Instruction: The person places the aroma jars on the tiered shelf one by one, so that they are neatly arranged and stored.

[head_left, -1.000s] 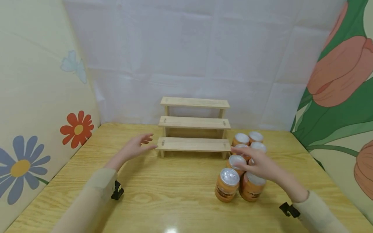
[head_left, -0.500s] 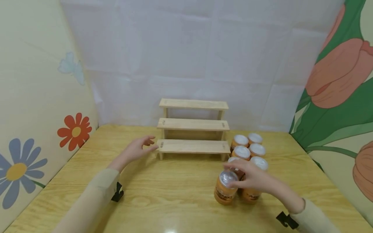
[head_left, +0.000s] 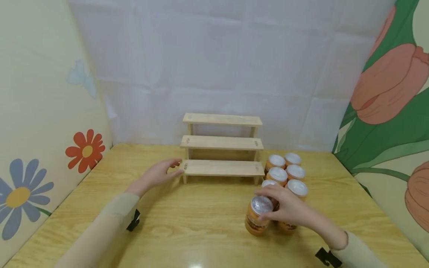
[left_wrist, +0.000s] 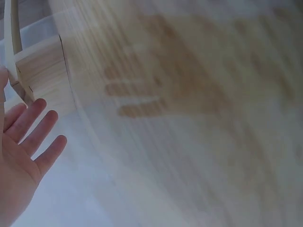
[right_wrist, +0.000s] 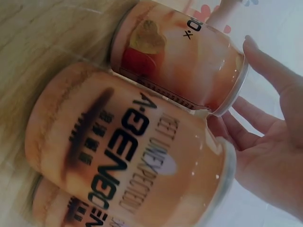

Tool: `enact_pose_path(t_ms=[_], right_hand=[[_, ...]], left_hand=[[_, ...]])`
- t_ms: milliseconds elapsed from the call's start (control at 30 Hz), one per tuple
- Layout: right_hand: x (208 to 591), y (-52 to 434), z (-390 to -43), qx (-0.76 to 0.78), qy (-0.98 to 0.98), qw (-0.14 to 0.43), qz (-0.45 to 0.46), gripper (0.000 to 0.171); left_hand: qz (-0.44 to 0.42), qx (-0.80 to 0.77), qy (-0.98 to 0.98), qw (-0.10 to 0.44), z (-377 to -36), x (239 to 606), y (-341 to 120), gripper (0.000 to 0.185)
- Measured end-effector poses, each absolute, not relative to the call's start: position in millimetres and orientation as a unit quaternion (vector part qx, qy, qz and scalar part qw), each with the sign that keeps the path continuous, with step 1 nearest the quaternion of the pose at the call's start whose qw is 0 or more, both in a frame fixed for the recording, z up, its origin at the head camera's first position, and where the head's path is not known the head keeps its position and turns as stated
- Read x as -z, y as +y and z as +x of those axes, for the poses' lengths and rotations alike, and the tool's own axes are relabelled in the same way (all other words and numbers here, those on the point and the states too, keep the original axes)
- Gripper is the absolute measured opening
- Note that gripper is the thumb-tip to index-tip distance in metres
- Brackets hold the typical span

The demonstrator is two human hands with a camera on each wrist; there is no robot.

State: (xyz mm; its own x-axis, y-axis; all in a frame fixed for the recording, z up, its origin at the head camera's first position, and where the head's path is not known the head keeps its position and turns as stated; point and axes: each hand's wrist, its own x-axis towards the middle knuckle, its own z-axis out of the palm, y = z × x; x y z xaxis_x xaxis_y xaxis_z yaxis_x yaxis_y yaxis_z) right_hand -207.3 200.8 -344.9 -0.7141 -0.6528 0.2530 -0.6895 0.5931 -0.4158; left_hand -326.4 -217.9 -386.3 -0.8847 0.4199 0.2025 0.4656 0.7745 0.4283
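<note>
At the near end of two columns of orange cans (head_left: 297,188), on the right of the wooden table (head_left: 187,219), the right hand (head_left: 289,206) reaches over the near-left can (head_left: 253,224), its thumb at the right side and its fingers behind the silvery lid. From these angles I cannot tell whether the hand grasps that can or merely spans it. Eight cans show, upright and close together, to the right of the stepped shelf (head_left: 222,142); the near-right can (head_left: 286,228) is partly covered by the hand. Dark lettering shows on cans in the right wrist view.

Farther left, the left hand (head_left: 155,174) is released, its fingers loose and spread, right at the left end of the shelf's lowest step. The pale wooden shelf has three steps, rising toward the white cloth (head_left: 218,56) on the far side. A left panel (head_left: 37,104) carries a red flower and a blue one; a right panel (head_left: 385,82) carries big pink tulips and green leaves.
</note>
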Motion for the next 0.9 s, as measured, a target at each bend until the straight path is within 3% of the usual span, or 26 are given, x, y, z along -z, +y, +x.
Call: enact_pose_path(t_ms=[300,600,733,900], right_hand=[[350.4,195.3,-207.9,-0.268,-0.874,0.071,0.398,0.061],[352.4,184.3,-195.4,-0.269,-0.909,0.026,0.318,0.072],[352.4,183.1,-194.1,-0.269,-0.908,0.017,0.321,0.068],[354.4,183.8,-193.8,-0.278,-0.905,-0.002,0.321,0.074]], left_hand=[[-0.234,0.258,-0.937,0.030,-326.5,388.5,-216.6,0.060],[-0.229,0.257,-0.938,0.028,-325.2,387.4,-214.9,0.057],[-0.233,0.224,-0.945,0.048,-325.5,388.7,-215.5,0.058],[-0.251,0.181,-0.948,0.074,-324.3,389.3,-217.0,0.058]])
